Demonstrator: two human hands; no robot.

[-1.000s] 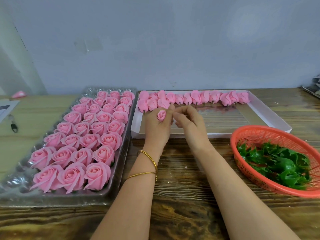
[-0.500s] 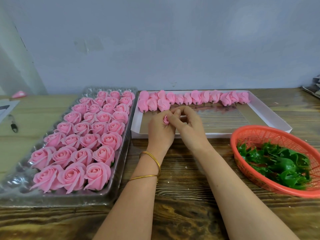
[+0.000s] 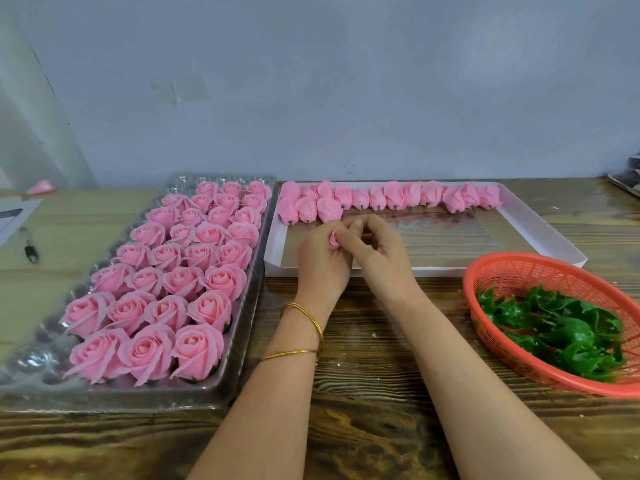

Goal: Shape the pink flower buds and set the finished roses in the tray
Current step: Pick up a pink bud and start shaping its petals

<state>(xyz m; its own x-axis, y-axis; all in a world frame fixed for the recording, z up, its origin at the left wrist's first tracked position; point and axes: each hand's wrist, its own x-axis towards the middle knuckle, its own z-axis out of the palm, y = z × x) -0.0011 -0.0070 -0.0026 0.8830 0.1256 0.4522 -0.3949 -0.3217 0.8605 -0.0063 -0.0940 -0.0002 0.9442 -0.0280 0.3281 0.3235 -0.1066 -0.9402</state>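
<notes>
A pale blue-grey wall (image 3: pixel 346 81) stands behind a dark, grained wooden worktop (image 3: pixel 363 375), which meets a lighter green-tinted surface (image 3: pixel 69 237) on the left.

Both forearms reach forward over the wood, and the hands meet just above the near edge of a shallow white box (image 3: pixel 540 223). The left hand (image 3: pixel 322 261) is curled round a small pink bud (image 3: pixel 333 239), holding it upright with only its top showing. The right hand (image 3: pixel 377 251) is turned in toward it, thumb and forefinger pinching the bud's outer petal while the other fingers arch loosely. Two thin gold bangles (image 3: pixel 304 317) sit on the left wrist and forearm.

Along the far side of the white box lies a row of unshaped pink buds (image 3: pixel 391 197), doubled up at its left end, stems pointing toward the person; the rest of the box floor is bare.

To the left, touching the box, a clear plastic tray (image 3: pixel 239 358) holds finished roses (image 3: pixel 173 271) in rows of four, with some bare cups down its left side.

To the right, near the box's front corner, an orange mesh basket (image 3: pixel 519 268) holds green plastic calyxes (image 3: pixel 554 330).

On the far left lie a pen (image 3: pixel 29 245), a sheet of paper (image 3: pixel 14 216) and a small pink object (image 3: pixel 41 187).
</notes>
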